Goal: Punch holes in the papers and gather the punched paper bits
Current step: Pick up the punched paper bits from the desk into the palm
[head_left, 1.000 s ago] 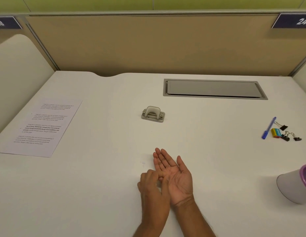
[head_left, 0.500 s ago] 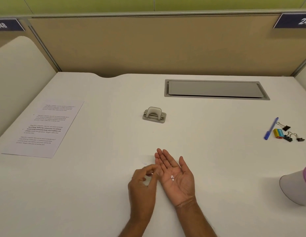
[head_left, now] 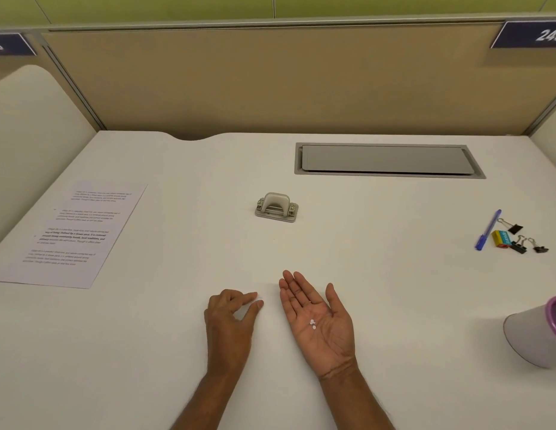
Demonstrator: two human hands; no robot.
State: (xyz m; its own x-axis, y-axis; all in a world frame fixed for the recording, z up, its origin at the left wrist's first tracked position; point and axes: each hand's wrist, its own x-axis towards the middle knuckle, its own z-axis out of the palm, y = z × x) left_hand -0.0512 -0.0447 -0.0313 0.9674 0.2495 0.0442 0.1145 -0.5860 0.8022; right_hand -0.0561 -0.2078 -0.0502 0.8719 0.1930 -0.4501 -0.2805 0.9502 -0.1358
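Nearside of grey metal hole punch (head_left: pixel 276 208): right hand (head_left: pixel 327 335) spread palm-up, carrying small white round paper bits (head_left: pixel 313 324); left hand (head_left: pixel 230 319) nearly pinching, hold unclear.

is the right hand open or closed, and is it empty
Open, not empty: the right hand is palm up with fingers straight, and a few small white paper bits rest on its palm.

The dark blue sign (head_left: pixel 529 35) at the upper right carries the white number 249. A similar sign (head_left: pixel 8 45) at the upper left is cut off at the edge and shows only 48. The sheet of paper (head_left: pixel 75 234) has four blocks of print, one in bold, all too small to read. The lettering on the small yellow and teal box (head_left: pixel 501 238) is also too small to read.
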